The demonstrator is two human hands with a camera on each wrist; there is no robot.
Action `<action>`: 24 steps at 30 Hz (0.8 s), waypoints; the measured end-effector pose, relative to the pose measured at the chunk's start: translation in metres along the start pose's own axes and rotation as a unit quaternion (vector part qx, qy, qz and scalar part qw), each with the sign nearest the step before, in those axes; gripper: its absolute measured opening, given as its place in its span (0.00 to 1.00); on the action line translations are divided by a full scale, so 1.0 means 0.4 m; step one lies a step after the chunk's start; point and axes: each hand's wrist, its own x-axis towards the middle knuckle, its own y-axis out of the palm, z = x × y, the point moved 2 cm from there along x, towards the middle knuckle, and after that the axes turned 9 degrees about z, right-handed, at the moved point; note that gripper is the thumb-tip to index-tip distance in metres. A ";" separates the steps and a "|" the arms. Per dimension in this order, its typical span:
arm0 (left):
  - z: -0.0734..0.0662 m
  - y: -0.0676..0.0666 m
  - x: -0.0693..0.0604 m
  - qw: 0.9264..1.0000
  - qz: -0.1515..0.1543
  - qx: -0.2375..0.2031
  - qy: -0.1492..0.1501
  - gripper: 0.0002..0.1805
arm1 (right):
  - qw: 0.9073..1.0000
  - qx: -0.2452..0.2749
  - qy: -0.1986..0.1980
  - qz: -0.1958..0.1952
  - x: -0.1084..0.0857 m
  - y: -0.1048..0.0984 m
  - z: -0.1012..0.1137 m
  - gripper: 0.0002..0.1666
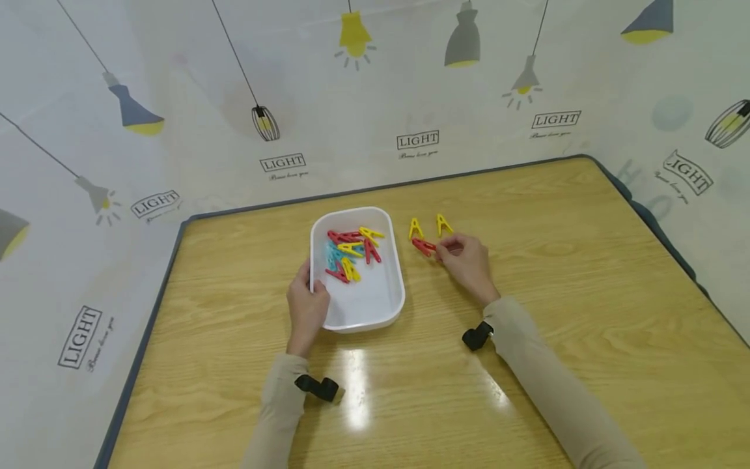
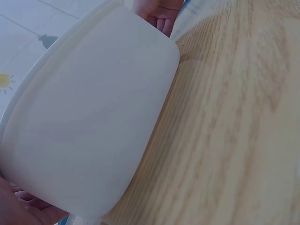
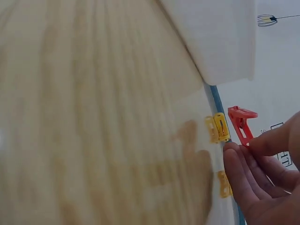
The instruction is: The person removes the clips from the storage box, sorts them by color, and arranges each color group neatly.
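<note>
A white plastic tub (image 1: 364,303) holds several red, yellow and blue clothespins (image 1: 350,249). My left hand (image 1: 307,306) grips the tub's left side, thumb over the rim and fingers beneath the outer wall. Between the thumb and fingertips of my right hand (image 1: 467,266) is a red clothespin (image 1: 423,247), pinched at one end, to the right of the tub. In the right wrist view the red clothespin (image 3: 242,124) appears above the table surface. Two yellow clothespins, one nearer the tub (image 1: 415,228) and one farther right (image 1: 443,225), lie just beyond the right hand.
The wooden table (image 1: 556,260) has a dark edge strip and meets a light wall covering (image 1: 351,98) printed with lamps at its back and sides. Black straps with small cameras sit on both wrists, such as the left strap (image 1: 317,387).
</note>
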 end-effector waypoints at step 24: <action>-0.005 0.000 -0.001 1.000 -0.002 -0.014 -0.001 0.30 | 0.992 -0.117 -0.014 0.054 -0.018 0.016 0.017 0.09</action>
